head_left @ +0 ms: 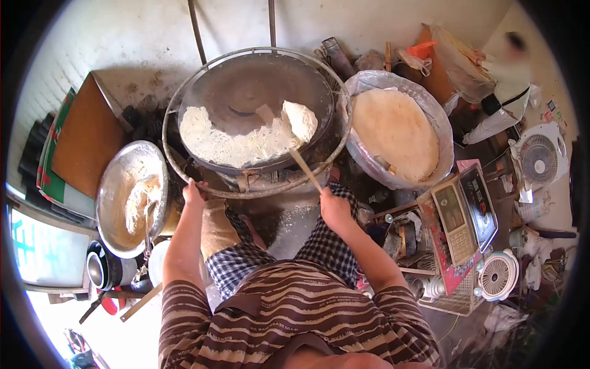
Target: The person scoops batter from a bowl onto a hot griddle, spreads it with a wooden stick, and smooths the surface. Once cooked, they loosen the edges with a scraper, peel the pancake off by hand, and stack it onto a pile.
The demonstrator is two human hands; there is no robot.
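A round dark griddle (246,86) lies inside a metal ring (264,192). Pale batter (239,144) covers its nearer part, with a thick white lump (300,121) at the right. My right hand (336,208) is closed round the wooden handle of a scraper (307,168), whose far end rests in the batter beside the lump. At the ring's near left edge, my left hand (194,192) has its fingers at the rim, closed on it.
At the left stands a metal basin (103,212) with batter and a ladle. A plastic-lined basket (444,129) at the right holds round flatbreads. A scale (453,224) and two fans (539,161) are further right. Another person (510,77) is at the upper right.
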